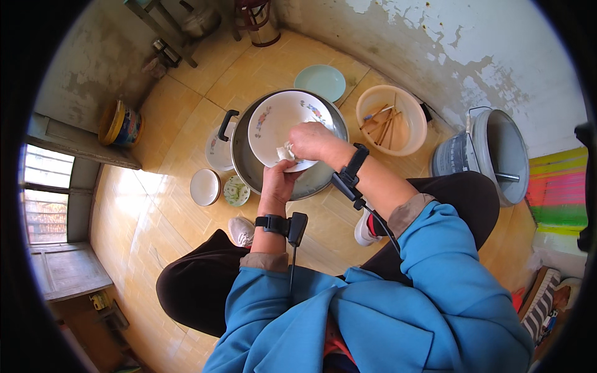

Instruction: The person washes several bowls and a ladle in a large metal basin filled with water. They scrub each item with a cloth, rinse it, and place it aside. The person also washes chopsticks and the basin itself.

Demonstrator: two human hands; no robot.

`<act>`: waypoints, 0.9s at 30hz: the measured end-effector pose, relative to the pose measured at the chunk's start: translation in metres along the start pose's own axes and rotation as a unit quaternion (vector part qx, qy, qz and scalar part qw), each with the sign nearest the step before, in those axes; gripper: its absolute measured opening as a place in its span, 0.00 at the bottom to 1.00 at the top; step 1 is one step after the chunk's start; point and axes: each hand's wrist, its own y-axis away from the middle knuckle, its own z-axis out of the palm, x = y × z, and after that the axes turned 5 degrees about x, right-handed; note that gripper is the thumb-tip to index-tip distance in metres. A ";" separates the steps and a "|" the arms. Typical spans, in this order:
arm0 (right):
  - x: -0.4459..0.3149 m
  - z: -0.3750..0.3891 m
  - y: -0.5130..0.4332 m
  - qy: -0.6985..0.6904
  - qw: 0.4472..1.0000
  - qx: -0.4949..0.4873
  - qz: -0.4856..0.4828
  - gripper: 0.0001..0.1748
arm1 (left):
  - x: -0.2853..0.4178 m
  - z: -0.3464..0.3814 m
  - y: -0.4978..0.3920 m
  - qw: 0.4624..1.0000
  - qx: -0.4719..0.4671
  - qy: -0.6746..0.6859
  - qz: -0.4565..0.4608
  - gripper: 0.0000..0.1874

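A white dish (276, 128) with painted flowers is tilted over a wide metal pan (242, 163) on the floor. My left hand (280, 179) grips the dish by its near rim, the thumb over the edge. Inside the dish, my right hand (310, 142) is closed on a crumpled white cloth (285, 152). The cloth lies against the dish's inner surface, close to my left thumb. The dish hides much of the pan's inside. A black handle (227, 125) sticks out from the pan's left side.
Left of the pan are a flowered plate (218, 148), stacked bowls (205, 187) and a green-patterned dish (237, 191). A pale green plate (321, 81) lies behind. To the right stand a plastic basin (405, 140) holding chopsticks and a large bucket (459, 151). A yellow bucket (122, 123) sits far left.
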 end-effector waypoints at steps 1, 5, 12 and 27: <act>-0.001 0.000 0.002 -0.006 1.000 0.003 0.002 0.11 | 0.000 0.000 -0.001 1.000 0.017 -0.007 0.009 0.19; -0.006 0.016 0.005 -0.083 0.994 -0.004 -0.077 0.17 | 0.003 -0.003 -0.007 0.997 0.056 -0.001 0.059 0.19; -0.004 0.053 0.027 -0.030 0.968 0.144 -0.203 0.21 | 0.029 0.000 0.006 0.980 0.143 -0.114 0.078 0.18; 0.010 0.008 0.021 -0.320 0.939 0.118 -0.048 0.15 | 0.054 -0.006 0.002 0.951 0.140 -0.269 0.052 0.45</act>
